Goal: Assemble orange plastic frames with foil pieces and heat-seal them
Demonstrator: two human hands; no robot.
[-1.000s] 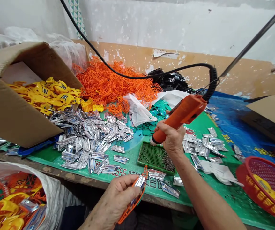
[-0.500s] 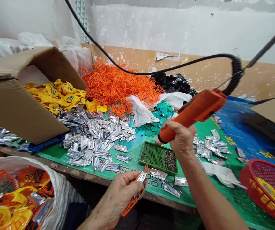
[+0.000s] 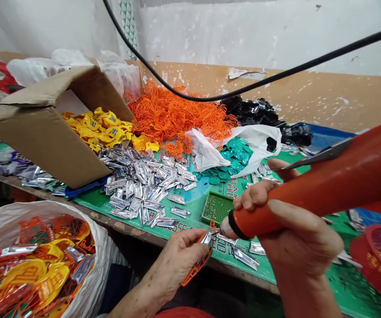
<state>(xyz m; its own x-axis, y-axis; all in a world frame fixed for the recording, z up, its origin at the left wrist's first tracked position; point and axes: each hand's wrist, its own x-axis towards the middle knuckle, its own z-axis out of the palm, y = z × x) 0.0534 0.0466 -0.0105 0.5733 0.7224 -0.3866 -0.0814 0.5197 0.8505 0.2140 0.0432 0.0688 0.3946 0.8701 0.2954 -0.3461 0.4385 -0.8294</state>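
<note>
An orange frame [image 3: 190, 276] is held above the near edge of the green table covering [image 3: 190, 225], with a silver plate [image 3: 207, 238] laid on it. Both are pinched between the thumb and fingers of the left hand [image 3: 182, 254], whose back is turned up and whose forearm is slanted in from 7 o'clock. The nose of an orange power driver [image 3: 329, 187] is brought to the frame's upper end; whether they touch cannot be told. The driver's barrel is wrapped by the right hand [image 3: 296, 234], its thumb laid along the near side, 1 finger raised by the metal lever [image 3: 319, 154], and its wrist angled up from 5 o'clock.

From the frame, printed digits ending in "56" can be read at 11 o'clock; large characters at 3 o'clock are partly covered by silver plates. A green tray [image 3: 204, 216] is set at 1 o'clock, and a heap of silver plates [image 3: 140, 181] is spread at 10 o'clock. A filled white sack [image 3: 102, 247] is seen at 9 o'clock, a red basket [image 3: 364, 254] at 3 o'clock.
</note>
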